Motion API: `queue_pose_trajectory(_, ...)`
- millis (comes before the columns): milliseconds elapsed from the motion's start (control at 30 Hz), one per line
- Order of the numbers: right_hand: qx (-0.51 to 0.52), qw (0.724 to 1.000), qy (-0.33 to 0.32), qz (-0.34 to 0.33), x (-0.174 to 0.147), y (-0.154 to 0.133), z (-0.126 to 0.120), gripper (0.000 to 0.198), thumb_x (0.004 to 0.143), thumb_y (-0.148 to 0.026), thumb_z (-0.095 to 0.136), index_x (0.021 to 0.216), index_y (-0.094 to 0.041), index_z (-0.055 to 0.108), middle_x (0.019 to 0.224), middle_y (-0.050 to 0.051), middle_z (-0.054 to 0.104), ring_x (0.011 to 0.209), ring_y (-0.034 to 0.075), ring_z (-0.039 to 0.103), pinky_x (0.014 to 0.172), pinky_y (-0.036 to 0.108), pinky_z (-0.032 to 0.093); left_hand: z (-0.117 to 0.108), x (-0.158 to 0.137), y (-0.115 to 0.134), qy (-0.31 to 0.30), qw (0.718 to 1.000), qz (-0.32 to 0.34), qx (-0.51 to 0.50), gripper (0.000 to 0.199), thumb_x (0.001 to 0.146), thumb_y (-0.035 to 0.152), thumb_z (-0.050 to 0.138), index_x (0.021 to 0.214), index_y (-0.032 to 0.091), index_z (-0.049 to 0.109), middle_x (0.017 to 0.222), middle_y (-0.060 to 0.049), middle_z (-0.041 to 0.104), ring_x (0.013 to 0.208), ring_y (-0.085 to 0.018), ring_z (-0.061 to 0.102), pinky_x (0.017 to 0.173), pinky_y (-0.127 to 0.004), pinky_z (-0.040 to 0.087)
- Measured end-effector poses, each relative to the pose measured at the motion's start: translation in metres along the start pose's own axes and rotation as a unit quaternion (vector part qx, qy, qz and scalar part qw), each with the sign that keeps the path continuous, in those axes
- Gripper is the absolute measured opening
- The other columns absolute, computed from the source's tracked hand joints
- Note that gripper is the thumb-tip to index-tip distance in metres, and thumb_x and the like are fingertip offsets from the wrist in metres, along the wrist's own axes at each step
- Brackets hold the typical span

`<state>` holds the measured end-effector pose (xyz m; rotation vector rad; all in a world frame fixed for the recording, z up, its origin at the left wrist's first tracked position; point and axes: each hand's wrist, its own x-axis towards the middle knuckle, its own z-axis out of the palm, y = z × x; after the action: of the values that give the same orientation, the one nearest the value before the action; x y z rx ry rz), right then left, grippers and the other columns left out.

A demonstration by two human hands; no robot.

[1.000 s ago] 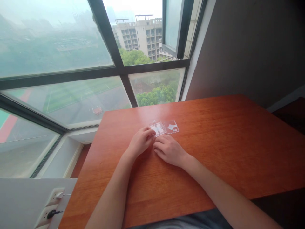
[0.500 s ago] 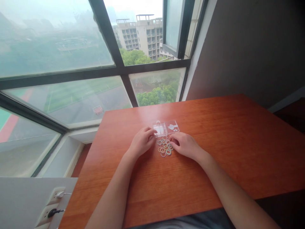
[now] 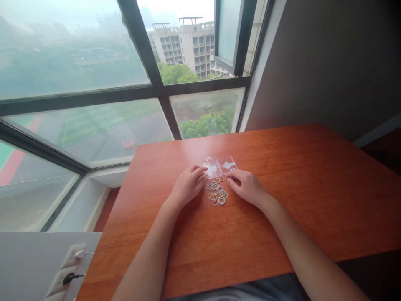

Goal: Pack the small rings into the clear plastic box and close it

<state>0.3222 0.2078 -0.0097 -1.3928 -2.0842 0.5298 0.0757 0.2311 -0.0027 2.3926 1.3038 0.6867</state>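
Note:
A clear plastic box [image 3: 212, 168] lies on the wooden table with its transparent lid [image 3: 228, 164] folded out to the right. My left hand [image 3: 189, 184] is at the box's left side, fingers curled and the index fingertip over its edge. Below the box is a loose cluster of several small pale rings [image 3: 215, 192], some overlapping. My right hand [image 3: 246, 186] is just right of the rings, below the lid. Its thumb and index finger are brought together in a pinch; anything between them is too small to make out.
The brown table [image 3: 282, 167] extends far to the right and towards me. Behind it stands a dark-framed window [image 3: 200, 85] with one pane swung outward. Sockets with two plugs [image 3: 70, 276] are on the low wall at left.
My right hand has shifted slightly right and up, off the rings, so more of them show. The box and lid sit slightly further right. My left hand has hardly moved.

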Motion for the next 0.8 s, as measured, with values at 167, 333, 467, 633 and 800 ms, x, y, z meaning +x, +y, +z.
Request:
queue_pose_trajectory(167,-0.082,0.991,0.08,0.07,0.002,0.011,0.002,0.026,0.087,-0.022,0.053,0.109,-0.023,0.066,0.086,0.003,0.067,0.075,0.017,0.06,0.071,0.028,0.044,0.0,0.0,0.003,-0.003,1.0,0.002,0.012,0.027,0.091,0.024,0.049,0.115,0.021,0.063,0.11,-0.009,0.062,0.093,-0.019,0.062,0.08,-0.029,0.05)
queue_pose_trajectory(333,-0.099,0.993,0.053,0.044,0.002,0.011,0.01,0.02,0.087,-0.021,0.051,0.098,-0.022,0.067,0.091,0.004,0.065,0.084,0.019,0.06,0.075,0.029,0.044,0.0,0.001,0.004,0.003,1.0,0.0,0.022,0.025,0.092,0.025,0.049,0.111,0.02,0.064,0.11,-0.009,0.062,0.097,-0.02,0.061,0.084,-0.031,0.05)
queue_pose_trajectory(467,-0.096,0.994,0.05,0.024,0.002,0.009,0.014,0.019,0.086,-0.02,0.051,0.097,-0.022,0.066,0.094,0.005,0.065,0.088,0.02,0.06,0.077,0.03,0.045,0.0,0.0,0.004,0.004,1.0,0.004,0.025,0.025,0.092,0.026,0.048,0.111,0.02,0.063,0.11,-0.009,0.061,0.097,-0.02,0.061,0.085,-0.031,0.05)
queue_pose_trajectory(633,-0.074,0.995,0.057,0.018,0.002,0.011,0.013,0.02,0.086,-0.019,0.051,0.099,-0.022,0.065,0.096,0.005,0.067,0.087,0.02,0.061,0.077,0.03,0.045,-0.001,0.0,0.005,0.012,1.0,0.005,0.017,0.025,0.091,0.024,0.049,0.113,0.02,0.061,0.112,-0.009,0.061,0.096,-0.019,0.061,0.084,-0.031,0.05)
queue_pose_trajectory(800,-0.047,0.998,0.044,0.024,0.001,0.007,0.011,0.016,0.088,-0.021,0.051,0.093,-0.022,0.066,0.091,0.003,0.071,0.081,0.018,0.064,0.073,0.028,0.045,-0.008,0.002,0.008,0.061,0.998,-0.024,0.018,0.017,0.09,0.02,0.048,0.099,0.02,0.062,0.1,-0.006,0.063,0.086,-0.016,0.061,0.075,-0.027,0.048)
